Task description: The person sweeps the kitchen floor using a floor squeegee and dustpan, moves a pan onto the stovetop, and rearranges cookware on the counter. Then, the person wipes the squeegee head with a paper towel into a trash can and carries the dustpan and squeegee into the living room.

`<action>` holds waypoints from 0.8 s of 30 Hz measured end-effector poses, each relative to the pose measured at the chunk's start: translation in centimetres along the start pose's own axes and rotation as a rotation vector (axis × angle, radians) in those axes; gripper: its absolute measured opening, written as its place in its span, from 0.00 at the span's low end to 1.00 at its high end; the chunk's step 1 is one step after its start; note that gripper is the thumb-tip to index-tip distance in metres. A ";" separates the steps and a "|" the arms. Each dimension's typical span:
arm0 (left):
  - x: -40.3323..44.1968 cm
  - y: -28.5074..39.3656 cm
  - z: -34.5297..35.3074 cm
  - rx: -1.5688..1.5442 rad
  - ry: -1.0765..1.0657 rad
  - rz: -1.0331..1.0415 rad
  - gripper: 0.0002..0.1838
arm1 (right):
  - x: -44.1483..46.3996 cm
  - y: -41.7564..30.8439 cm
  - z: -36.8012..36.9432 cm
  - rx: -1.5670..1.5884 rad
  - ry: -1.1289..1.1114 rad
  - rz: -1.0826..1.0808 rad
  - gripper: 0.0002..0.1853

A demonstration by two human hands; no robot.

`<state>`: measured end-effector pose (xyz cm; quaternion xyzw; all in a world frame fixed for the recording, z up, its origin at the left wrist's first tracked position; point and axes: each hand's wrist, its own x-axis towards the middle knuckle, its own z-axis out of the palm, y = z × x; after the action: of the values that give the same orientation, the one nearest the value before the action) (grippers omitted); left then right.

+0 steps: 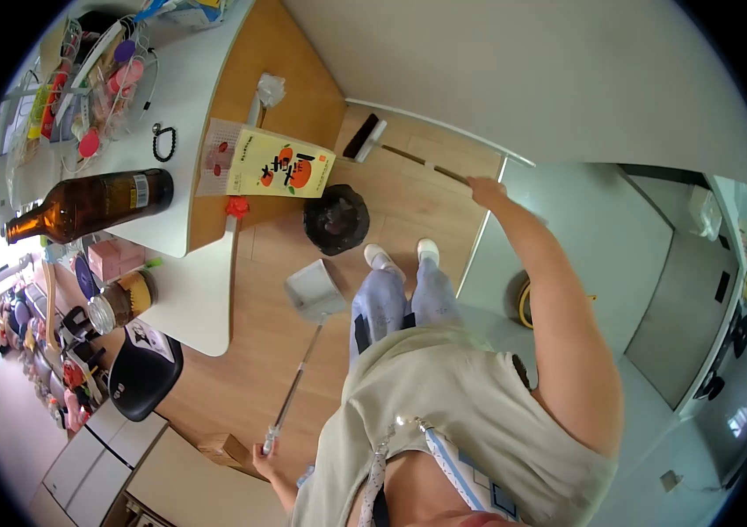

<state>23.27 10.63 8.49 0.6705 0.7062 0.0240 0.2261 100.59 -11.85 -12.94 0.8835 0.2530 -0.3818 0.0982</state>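
My right hand (486, 191) is closed round the handle of a broom (404, 156). The broom's dark bristle head lies on the floor close to the wall. At the lower left my left hand (264, 460) grips the end of a long dustpan handle. The white dustpan (310, 292) rests on the wooden floor, left of my feet. Between the broom head and the dustpan stands a bin with a black liner (336, 220).
A white desk (176, 79) holds a brown bottle (114, 204), a jar (120, 301) and a bracelet (163, 142). A yellow printed bag (280, 164) hangs at its side. A black chair (145, 378) and cardboard box (222, 450) are at left.
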 end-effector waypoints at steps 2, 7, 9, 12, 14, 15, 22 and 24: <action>-0.5 0.0 0.2 0.011 0.007 -0.015 0.21 | -2.3 3.4 2.7 0.014 -0.097 0.018 0.25; -3.3 6.1 0.8 0.310 0.056 -0.032 0.20 | -10.7 11.3 8.5 0.048 -0.221 0.091 0.25; -4.4 8.2 1.1 0.350 0.080 -0.029 0.20 | -14.4 13.2 9.4 0.067 -0.228 0.127 0.23; -5.3 8.7 1.6 0.382 0.138 0.034 0.21 | -19.1 15.1 9.3 0.199 -0.160 0.179 0.20; -6.0 10.4 2.3 0.433 0.200 0.077 0.21 | -21.1 17.3 9.7 0.374 -0.042 0.212 0.18; -6.5 11.9 2.4 0.476 0.247 0.096 0.21 | -21.3 17.7 9.9 0.429 -0.008 0.229 0.18; -7.5 14.8 2.3 0.541 0.237 0.128 0.21 | -13.4 14.2 15.0 0.964 -0.077 0.500 0.18; -7.4 15.7 2.6 0.557 0.224 0.199 0.20 | -16.4 12.8 15.3 0.846 -0.167 0.420 0.18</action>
<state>38.84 4.45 13.60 0.7656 0.6371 -0.0745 -0.0487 88.18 -34.45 -11.82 0.8443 -0.1173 -0.4927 -0.1752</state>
